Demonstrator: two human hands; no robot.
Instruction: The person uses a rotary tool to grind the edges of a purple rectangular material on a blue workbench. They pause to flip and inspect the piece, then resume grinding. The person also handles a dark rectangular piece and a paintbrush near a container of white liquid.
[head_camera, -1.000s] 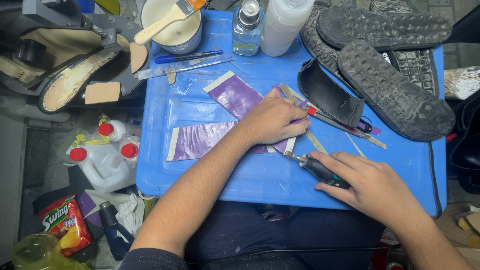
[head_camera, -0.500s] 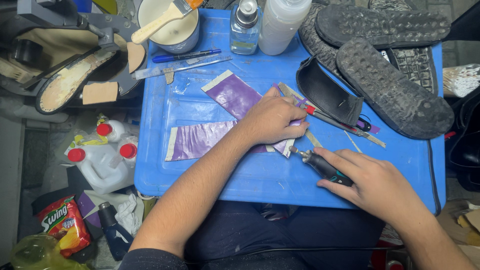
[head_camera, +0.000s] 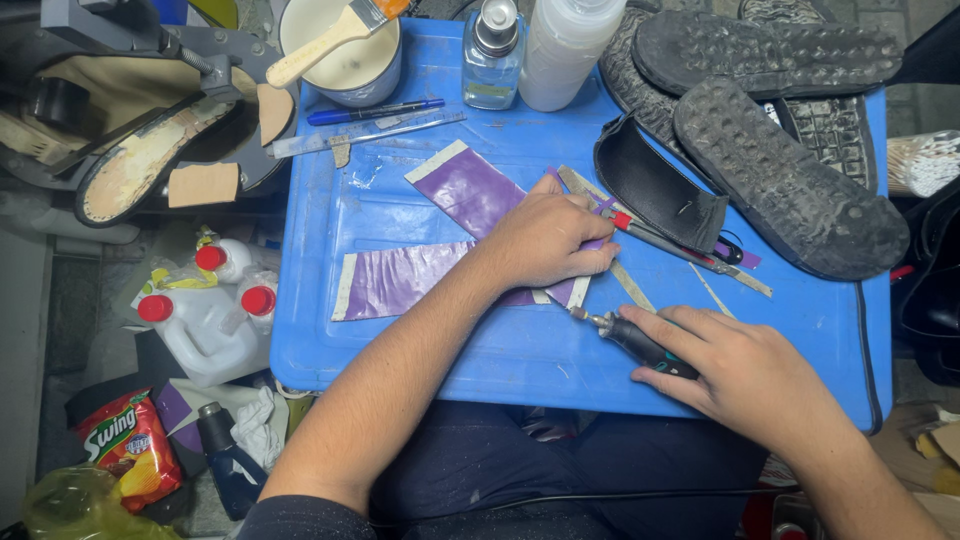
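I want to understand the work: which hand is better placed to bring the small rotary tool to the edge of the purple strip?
Probably the right hand: it already holds the rotary tool, whose tip points at the end of the purple strip. The left hand lies flat on the strip, pinning it to the blue table.

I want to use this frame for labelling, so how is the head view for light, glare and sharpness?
Head view: even overhead light on the blue lid, faint sheen on the purple strips; left hand, right hand and rotary tool sharp, no motion blur; the floor at the left is dim; slight wide-angle bending at the edges.
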